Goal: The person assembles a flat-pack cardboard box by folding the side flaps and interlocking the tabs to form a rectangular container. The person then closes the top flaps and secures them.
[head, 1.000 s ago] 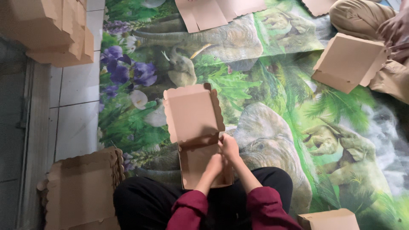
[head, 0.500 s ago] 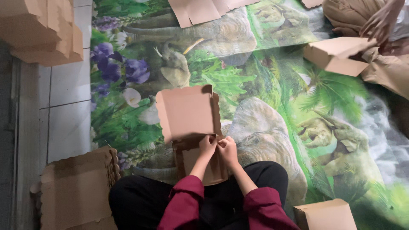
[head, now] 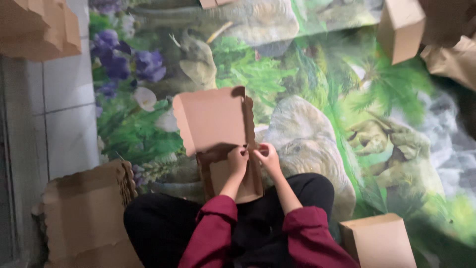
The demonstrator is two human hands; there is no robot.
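- Right now the person is sitting on a printed floor mat (head: 307,99) with a half-folded cardboard box (head: 213,124) resting on the lap and leaning out over the mat.
- Both hands are meeting at the box's right edge, where the raised lid joins the base.
- The left hand (head: 238,160) is pinching closed on a small flap or tab at that hinge; fingers curled tight.
- The right hand (head: 268,156) is gripping the same edge from the other side, also nearly closed on the cardboard.
- Judging by its look, the box is light, thin and fairly stiff, creasing only along its scored lines; the scalloped edges could tear, so holding near the folds seems best.
- A flat stack of blanks (head: 84,218) is lying at the person's left, and a folded box (head: 379,240) at the right.
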